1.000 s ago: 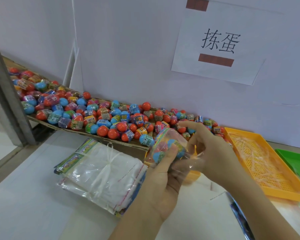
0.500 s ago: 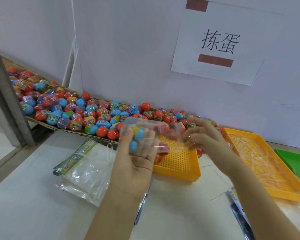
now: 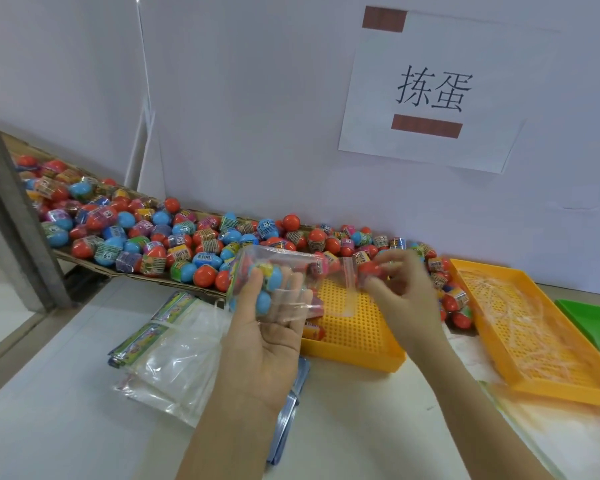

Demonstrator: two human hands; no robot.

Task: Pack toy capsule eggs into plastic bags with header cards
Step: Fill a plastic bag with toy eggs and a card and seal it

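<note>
**Bag in the left hand, red egg in the right**

The left hand is curled round a clear bag and holds it up over the small yellow tray. A few blue eggs show through the plastic. The right hand is pinching a red egg just beside the bag's open end, though it's a bit blurry there. The pile of loose eggs runs along the wall behind. A stack of empty bags lies on the table to the left, and a big orange tray sits off to the right.
</note>
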